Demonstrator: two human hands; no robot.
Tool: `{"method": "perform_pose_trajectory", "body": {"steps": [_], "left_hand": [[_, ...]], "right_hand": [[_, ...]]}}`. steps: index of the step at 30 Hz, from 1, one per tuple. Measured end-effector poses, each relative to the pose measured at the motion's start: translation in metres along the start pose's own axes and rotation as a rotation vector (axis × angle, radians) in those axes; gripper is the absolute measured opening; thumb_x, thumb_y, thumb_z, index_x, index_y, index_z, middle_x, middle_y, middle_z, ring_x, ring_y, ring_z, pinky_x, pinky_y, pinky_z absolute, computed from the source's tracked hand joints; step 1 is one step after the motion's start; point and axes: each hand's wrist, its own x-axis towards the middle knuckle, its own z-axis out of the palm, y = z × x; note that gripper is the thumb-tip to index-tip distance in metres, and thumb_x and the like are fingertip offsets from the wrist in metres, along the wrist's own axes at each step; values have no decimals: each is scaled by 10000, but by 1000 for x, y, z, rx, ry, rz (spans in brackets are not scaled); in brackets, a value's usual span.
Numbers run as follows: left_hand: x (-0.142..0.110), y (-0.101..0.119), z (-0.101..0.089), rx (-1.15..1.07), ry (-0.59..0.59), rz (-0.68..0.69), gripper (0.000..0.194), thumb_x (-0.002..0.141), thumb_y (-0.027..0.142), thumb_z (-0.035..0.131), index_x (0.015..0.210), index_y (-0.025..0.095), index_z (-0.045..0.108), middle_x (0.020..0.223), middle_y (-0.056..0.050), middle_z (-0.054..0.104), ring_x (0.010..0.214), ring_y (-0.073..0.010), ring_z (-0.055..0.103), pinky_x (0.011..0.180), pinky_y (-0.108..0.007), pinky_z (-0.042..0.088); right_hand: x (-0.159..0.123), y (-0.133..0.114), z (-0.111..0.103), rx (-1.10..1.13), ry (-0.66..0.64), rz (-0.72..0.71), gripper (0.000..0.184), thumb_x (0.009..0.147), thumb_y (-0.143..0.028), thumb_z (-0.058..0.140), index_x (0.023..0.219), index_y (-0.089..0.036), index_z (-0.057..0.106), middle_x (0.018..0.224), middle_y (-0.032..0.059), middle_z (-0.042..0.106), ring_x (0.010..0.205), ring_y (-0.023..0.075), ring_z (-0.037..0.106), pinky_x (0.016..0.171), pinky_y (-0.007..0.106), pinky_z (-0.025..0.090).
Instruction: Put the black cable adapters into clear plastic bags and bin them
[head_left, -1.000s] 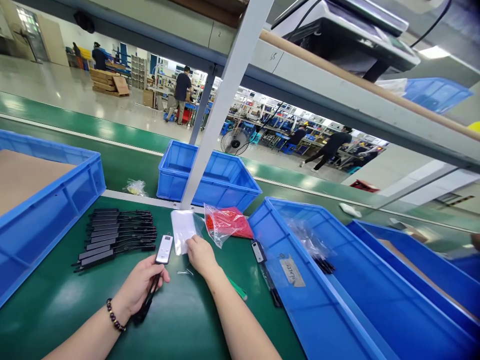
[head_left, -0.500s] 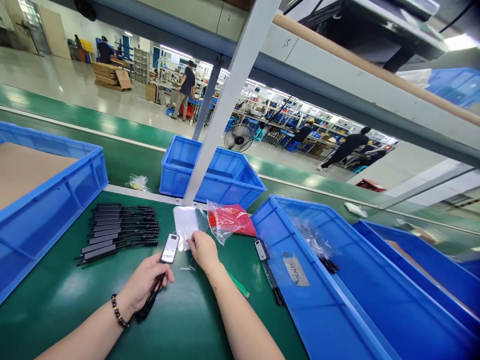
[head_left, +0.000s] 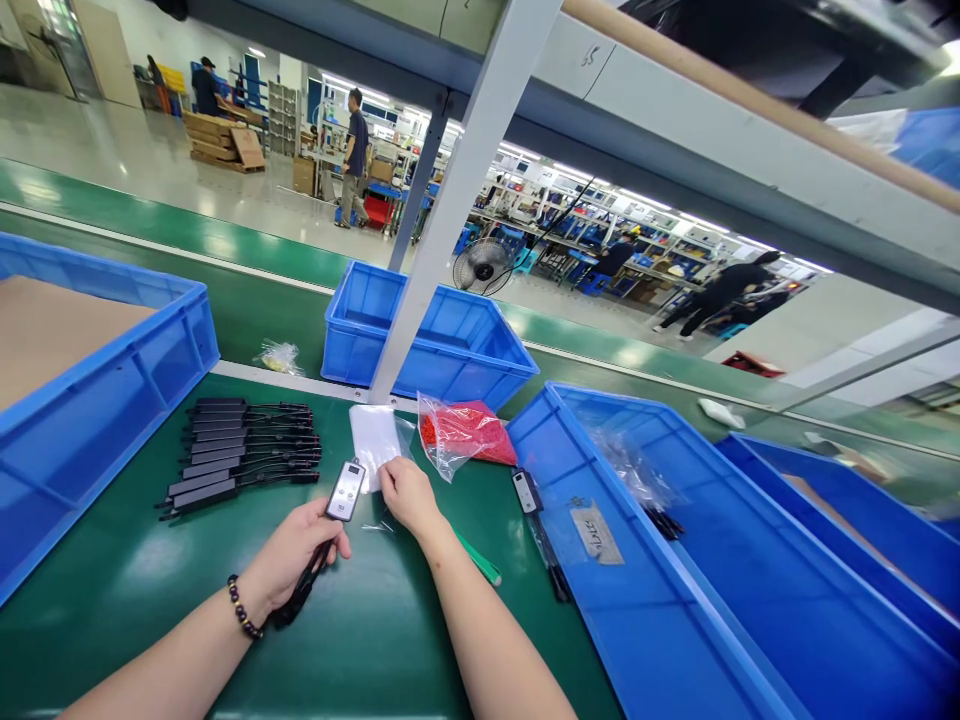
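Note:
My left hand (head_left: 294, 556) is closed round a small white-faced controller (head_left: 346, 491) with a black cable (head_left: 300, 598) that hangs below my palm. My right hand (head_left: 407, 494) rests on the green mat, its fingers pinched at the lower edge of a stack of small clear plastic bags (head_left: 373, 436). Just beyond my right hand lies a clear bag of red parts (head_left: 466, 432). A row of black controllers with cables (head_left: 236, 452) lies on the mat to the left of my hands.
A big blue bin (head_left: 97, 395) stands at left, another (head_left: 431, 345) behind a slanted grey post (head_left: 450, 200), two long ones (head_left: 675, 600) at right. A loose controller (head_left: 528, 492) and a green tool (head_left: 480, 563) lie by my right arm. People work far behind.
Both hands kept their grip and place; the controller tilted slightly toward my right hand. The view shifted a little, and a person in the background walked on.

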Motion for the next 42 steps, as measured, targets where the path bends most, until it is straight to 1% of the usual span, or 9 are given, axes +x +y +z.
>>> {"method": "perform_pose_trajectory", "body": {"steps": [4, 13, 20, 24, 30, 34, 36, 39, 42], "left_hand": [[0, 1, 1, 20, 1, -7, 152, 703, 269, 523, 788, 143, 515, 593, -41, 612, 453, -94, 437, 413, -183, 242], [0, -3, -1, 309, -101, -31, 117, 715, 224, 481, 795, 142, 504, 557, -44, 622, 431, -100, 429, 423, -185, 264], [6, -11, -4, 410, -51, -49, 149, 709, 204, 433, 824, 136, 499, 569, -40, 627, 408, -95, 429, 383, -176, 260], [6, -9, -2, 382, -19, -34, 357, 717, 203, 439, 1067, 132, 452, 590, -26, 626, 428, -99, 451, 376, -170, 289], [8, -10, 1, 200, 104, -9, 740, 728, 228, 492, 1343, 160, 86, 663, -31, 639, 457, -118, 493, 371, -181, 308], [8, -7, -1, 67, 67, 53, 556, 721, 251, 529, 1231, 149, 333, 639, -17, 613, 458, -101, 476, 383, -176, 288], [8, -4, -3, 17, 48, 81, 347, 732, 254, 530, 1051, 132, 469, 658, -28, 610, 476, -90, 472, 403, -177, 288], [6, -2, -4, -54, 38, 63, 239, 763, 279, 524, 948, 132, 488, 716, -51, 625, 511, -86, 482, 458, -183, 326], [6, -2, -4, -106, 5, 30, 220, 778, 297, 531, 923, 139, 479, 709, -51, 625, 514, -86, 491, 495, -191, 349]], "right_hand": [[-1, 0, 3, 39, -7, 12, 106, 795, -202, 497, 760, -184, 596, 780, 23, 582, 789, 136, 499, 693, 209, 329], [-5, -4, -1, 21, -20, -35, 162, 825, -197, 436, 822, -197, 598, 793, 22, 579, 785, 131, 520, 678, 213, 333], [-9, -11, -5, 126, 16, -41, 100, 791, -161, 454, 833, -183, 542, 773, 18, 591, 729, 130, 524, 654, 218, 346], [-13, -17, -5, 99, 116, -213, 110, 787, -137, 441, 797, -171, 544, 746, 36, 562, 724, 147, 495, 673, 243, 352], [-23, -35, -9, 81, 175, -388, 145, 802, -139, 420, 756, -165, 555, 748, 54, 537, 732, 158, 463, 671, 266, 363], [-31, -41, -20, 259, 161, -462, 100, 782, -167, 460, 778, -173, 560, 764, 47, 549, 730, 147, 477, 670, 266, 377], [-31, -40, -24, 421, 194, -321, 88, 769, -250, 510, 800, -176, 547, 749, 33, 549, 704, 138, 490, 654, 262, 390], [-25, -35, -24, 749, 178, 173, 265, 740, -432, 538, 772, -173, 496, 644, -8, 525, 533, 100, 477, 510, 227, 388], [-19, -32, -15, 1121, -149, 490, 417, 734, -581, 459, 699, -166, 467, 532, -28, 508, 365, 76, 433, 343, 189, 299]]}}
